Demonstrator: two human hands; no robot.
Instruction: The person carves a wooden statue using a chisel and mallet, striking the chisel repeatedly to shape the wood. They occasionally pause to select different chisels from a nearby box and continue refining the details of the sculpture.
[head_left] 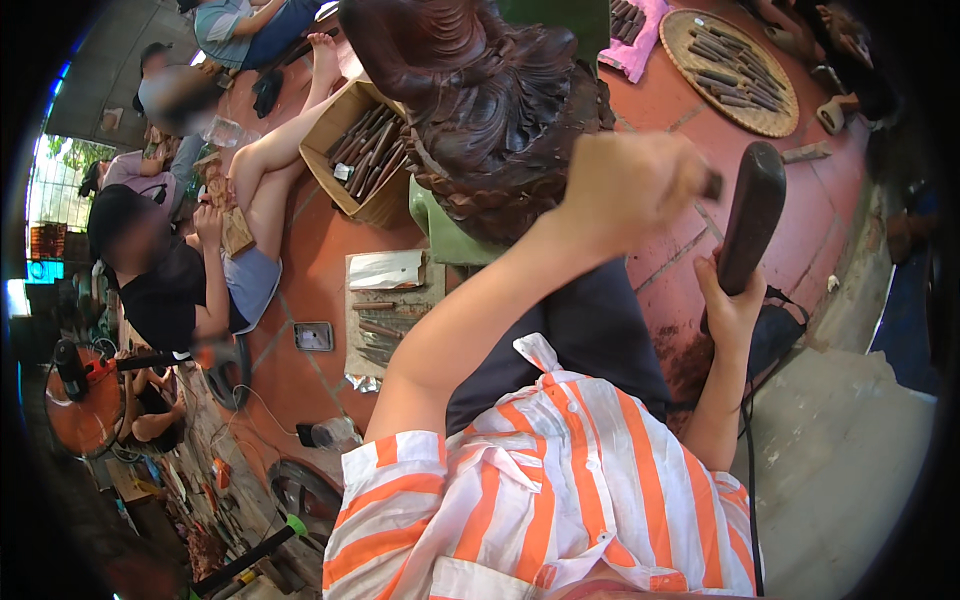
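A large dark carved wooden statue stands in front of me on a green support. My left hand, smeared by motion, reaches across the statue's lower right side. It is closed around a chisel; only a short dark end sticks out past the fist, and the rest is hidden. To the right, my right hand grips a dark, rounded wooden mallet by its lower part. The mallet is held upright, with a gap between its head and the chisel's end.
A cardboard box of tools sits left of the statue. Tools lie on a woven tray, a pink cloth and a board. A phone lies on the tiles. A co-worker sits at the left holding a wood piece.
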